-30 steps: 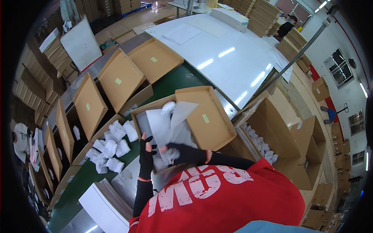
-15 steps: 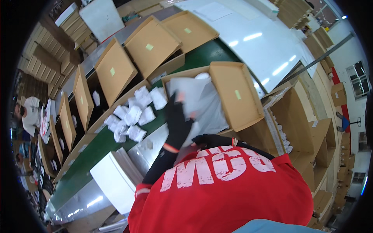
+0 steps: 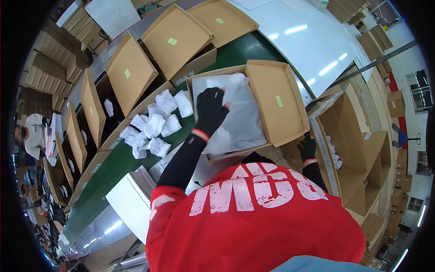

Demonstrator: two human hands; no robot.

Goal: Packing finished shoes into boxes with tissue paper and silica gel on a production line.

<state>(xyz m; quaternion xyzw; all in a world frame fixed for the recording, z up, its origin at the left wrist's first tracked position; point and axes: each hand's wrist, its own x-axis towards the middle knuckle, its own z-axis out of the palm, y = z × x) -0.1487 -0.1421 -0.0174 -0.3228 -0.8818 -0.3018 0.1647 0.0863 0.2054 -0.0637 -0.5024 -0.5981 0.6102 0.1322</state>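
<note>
An open cardboard box point(image 3: 271, 146) lies in front of me, with a translucent whitish sheet point(image 3: 240, 122) spread inside it. My left hand point(image 3: 211, 111), in a black glove with bare fingertips, rests over the sheet's left part, thumb apart from the fingers and nothing seen in its grasp. The box's lid point(image 3: 276, 109) is folded back to the right. Beyond the lid's near corner, my right hand point(image 3: 307, 148), gloved in black too, reaches beside a large carton with its fingers apart. White wrapped bundles point(image 3: 155, 125) sit left of the box.
Several lidded cardboard boxes point(image 3: 131, 75) stand open in a row along the green belt point(image 3: 106, 174). A stack of white boards point(image 3: 129, 199) is at the near left. The large carton point(image 3: 346, 149) on the right holds white bundles. A person point(image 3: 34, 133) stands far left.
My right hand has moved from the box's near edge out to the right, by the large carton. My left hand has shifted forward over the sheet, which now lies flatter inside the box.
</note>
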